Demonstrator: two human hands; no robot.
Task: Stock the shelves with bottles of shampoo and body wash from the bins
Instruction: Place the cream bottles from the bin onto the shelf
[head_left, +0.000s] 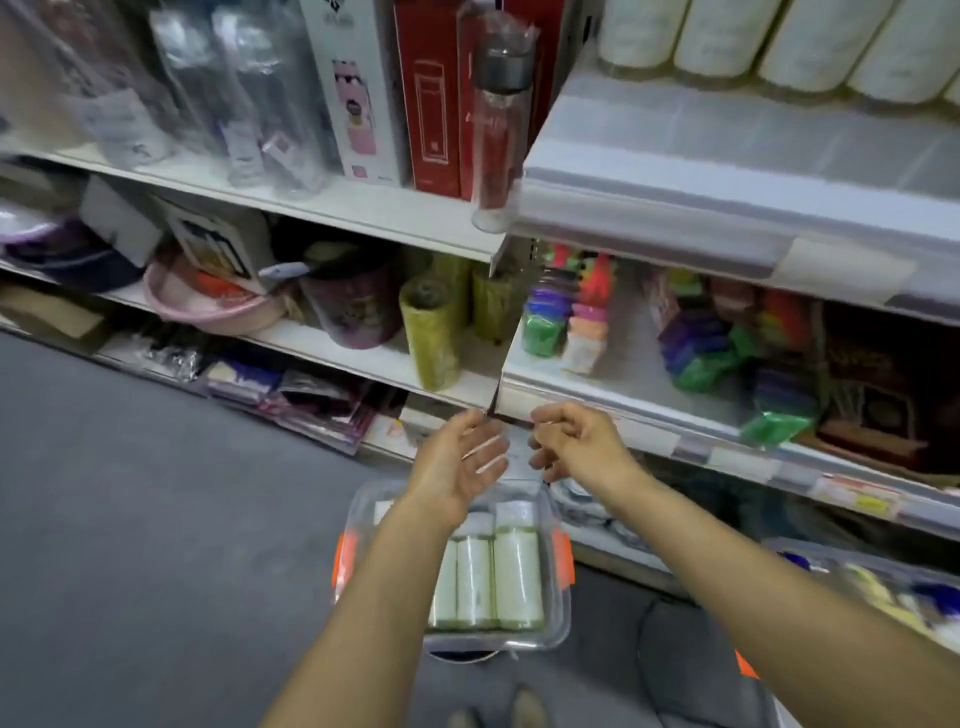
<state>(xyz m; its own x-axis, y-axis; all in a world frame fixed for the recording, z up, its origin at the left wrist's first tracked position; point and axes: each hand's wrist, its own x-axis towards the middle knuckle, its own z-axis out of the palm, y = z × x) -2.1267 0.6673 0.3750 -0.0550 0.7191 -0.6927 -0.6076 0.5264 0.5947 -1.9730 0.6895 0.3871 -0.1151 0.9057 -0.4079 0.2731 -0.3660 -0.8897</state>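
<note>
Bottles (517, 577), 3, in bin (560, 616) below left hand (457, 462) and right hand (579, 447), fingers loosely apart, empty.

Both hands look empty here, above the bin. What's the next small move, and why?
Probably lower one hand into the clear bin and take a grip on a white bottle. The left hand and right hand both hover empty above it, and several bottles lie side by side inside, not yet shelved.

Bin (551, 631) at 6 o'clock on floor (156, 519), bottles (517, 577) inside; second bin (810, 551) at 4 o'clock; shelves (649, 418) behind both.
</note>
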